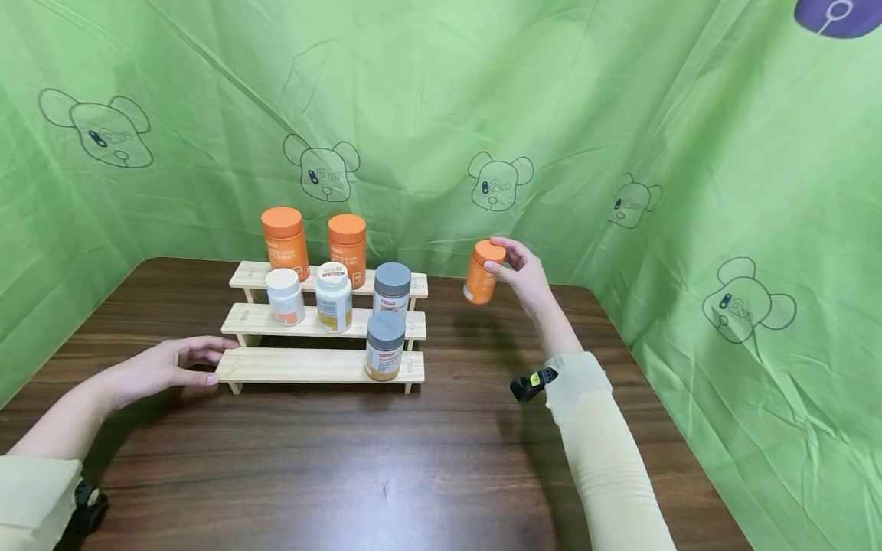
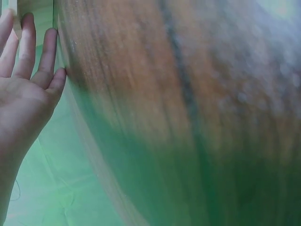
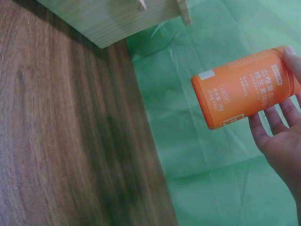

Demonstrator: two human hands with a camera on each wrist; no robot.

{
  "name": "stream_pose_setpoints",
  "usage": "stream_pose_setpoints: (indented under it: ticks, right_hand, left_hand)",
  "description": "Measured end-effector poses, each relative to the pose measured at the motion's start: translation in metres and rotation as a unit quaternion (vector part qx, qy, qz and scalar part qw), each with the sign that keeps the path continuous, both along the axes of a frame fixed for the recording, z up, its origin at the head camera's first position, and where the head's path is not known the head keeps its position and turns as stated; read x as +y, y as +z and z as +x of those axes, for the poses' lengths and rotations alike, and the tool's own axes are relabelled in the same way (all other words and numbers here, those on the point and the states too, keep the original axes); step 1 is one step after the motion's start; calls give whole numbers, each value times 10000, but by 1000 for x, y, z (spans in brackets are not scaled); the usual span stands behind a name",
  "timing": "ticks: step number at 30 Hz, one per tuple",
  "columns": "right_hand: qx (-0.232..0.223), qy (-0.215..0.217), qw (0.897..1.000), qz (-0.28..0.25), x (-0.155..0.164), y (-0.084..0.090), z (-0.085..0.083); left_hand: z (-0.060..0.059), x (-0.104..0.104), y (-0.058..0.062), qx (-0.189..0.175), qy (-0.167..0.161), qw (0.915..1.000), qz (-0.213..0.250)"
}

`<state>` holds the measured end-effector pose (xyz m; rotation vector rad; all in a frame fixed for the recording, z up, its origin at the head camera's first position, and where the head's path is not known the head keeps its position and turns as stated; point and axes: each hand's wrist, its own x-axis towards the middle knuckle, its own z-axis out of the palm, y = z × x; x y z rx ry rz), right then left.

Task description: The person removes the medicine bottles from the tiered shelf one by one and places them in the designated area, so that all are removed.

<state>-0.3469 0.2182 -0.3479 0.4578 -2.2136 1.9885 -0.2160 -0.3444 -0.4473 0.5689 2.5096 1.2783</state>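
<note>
Holding orange bottle (image 1: 481,274) aloft, right hand (image 1: 524,277), contents unseen

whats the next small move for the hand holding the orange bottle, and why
Probably carry the orange plastic bottle left to the wooden stepped rack's top step. The right hand holds it in the air right of the rack, two orange-capped bottles already stand up there, and the left hand rests at the rack's lowest step.
</note>
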Motion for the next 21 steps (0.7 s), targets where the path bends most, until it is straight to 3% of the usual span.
stream_pose_setpoints:
  ticks: [11, 21]
  right_hand:
    - [25, -254, 9996, 96, 5, -29, -9]
    - [-312, -505, 9982, 50, 2, -33, -1]
  left_hand:
    - [0, 1, -1, 159, -143, 9998, 53]
    - [0, -1, 1, 151, -43, 9998, -112]
